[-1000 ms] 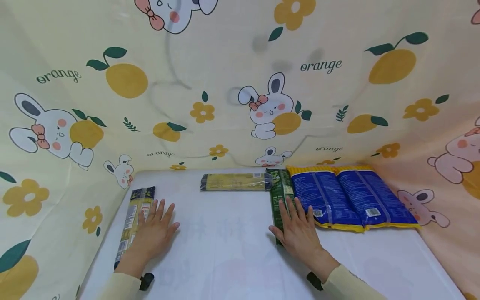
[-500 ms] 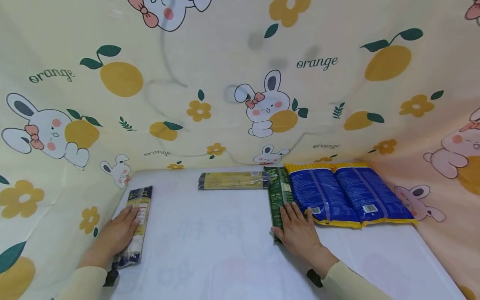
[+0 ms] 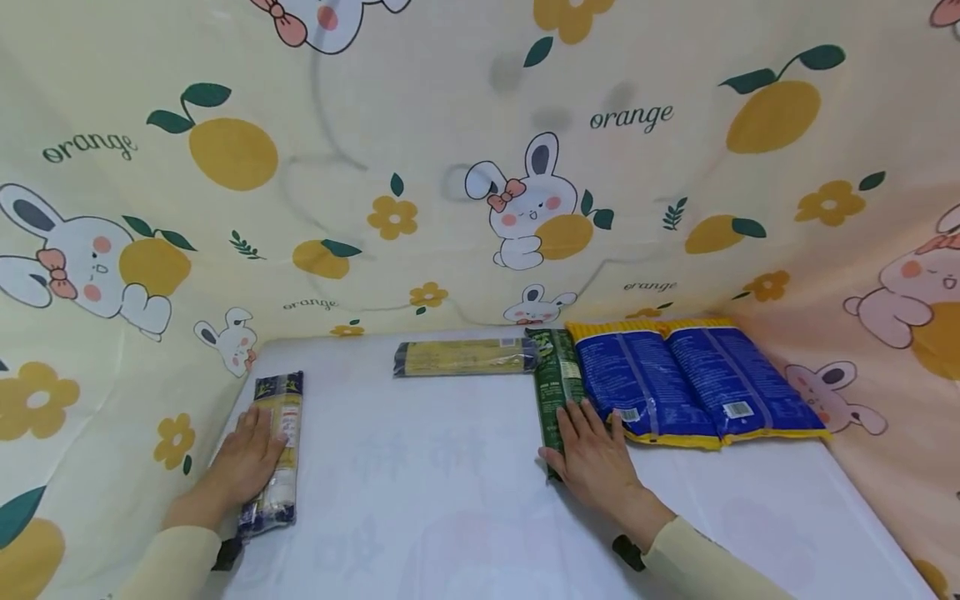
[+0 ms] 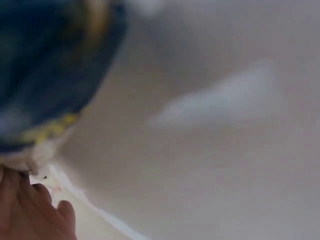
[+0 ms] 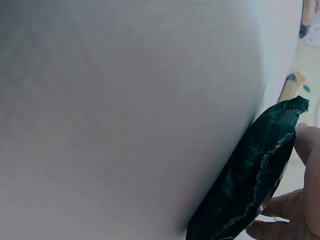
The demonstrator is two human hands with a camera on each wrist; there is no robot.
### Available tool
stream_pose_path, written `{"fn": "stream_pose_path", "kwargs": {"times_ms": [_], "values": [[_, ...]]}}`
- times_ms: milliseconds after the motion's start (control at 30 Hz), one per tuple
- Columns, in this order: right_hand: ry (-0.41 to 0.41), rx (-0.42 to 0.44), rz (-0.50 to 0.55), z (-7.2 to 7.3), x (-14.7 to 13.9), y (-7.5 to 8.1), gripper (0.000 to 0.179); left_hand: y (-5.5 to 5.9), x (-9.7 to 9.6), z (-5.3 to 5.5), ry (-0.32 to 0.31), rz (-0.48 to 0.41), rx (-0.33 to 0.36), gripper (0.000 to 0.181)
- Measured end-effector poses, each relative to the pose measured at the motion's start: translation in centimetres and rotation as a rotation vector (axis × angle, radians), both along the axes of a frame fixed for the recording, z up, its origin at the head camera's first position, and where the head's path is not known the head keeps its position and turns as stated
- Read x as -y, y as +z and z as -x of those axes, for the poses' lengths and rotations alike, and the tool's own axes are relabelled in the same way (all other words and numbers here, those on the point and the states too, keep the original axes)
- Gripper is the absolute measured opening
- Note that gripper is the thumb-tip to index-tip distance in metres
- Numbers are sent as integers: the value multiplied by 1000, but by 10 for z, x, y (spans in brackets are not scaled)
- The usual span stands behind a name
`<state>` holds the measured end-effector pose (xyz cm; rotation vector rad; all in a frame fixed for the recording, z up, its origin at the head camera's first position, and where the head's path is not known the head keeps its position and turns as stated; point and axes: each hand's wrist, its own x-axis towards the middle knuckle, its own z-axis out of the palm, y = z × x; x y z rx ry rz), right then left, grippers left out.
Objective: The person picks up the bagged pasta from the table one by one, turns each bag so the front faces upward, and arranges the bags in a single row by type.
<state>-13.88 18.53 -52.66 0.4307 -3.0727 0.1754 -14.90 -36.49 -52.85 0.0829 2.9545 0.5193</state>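
Observation:
At the table's left lies a long noodle packet [image 3: 291, 425], clear-wrapped with a yellowish label and dark blue ends. My left hand [image 3: 246, 460] rests on its left side, fingers extended over the wrapper. In the left wrist view the packet's dark blue end [image 4: 55, 65] looms blurred, close to the camera. A slim green packet [image 3: 553, 371] lies lengthwise at right of centre. Straight fingers of my right hand [image 3: 596, 462] rest over its near part, hiding some of it. The right wrist view shows the green packet [image 5: 250, 175] side-on beside the fingers.
Two blue packets with yellow edges, the left one [image 3: 626, 379] and the right one [image 3: 738, 371], lie right of the green packet. A second noodle packet [image 3: 461, 357] lies crosswise at the back, its right end against the green packet. Printed cloth [image 3: 420, 125] walls the white table [image 3: 420, 500].
My left hand has moved left, from the noodle packet's right side to its left side. That packet's near end has swung right, so it lies straighter. My right hand stays on the green packet.

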Motion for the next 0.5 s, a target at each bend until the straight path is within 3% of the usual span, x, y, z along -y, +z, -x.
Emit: {"fn": "stream_pose_path", "kwargs": {"times_ms": [300,500], "values": [[23,-35,64,-3,11,1,76,-4,-43,-1,-44,-32,9,78],[100,25,103,-2,43,2,76,-2,-75,-2,-56,-57,2,77]]}}
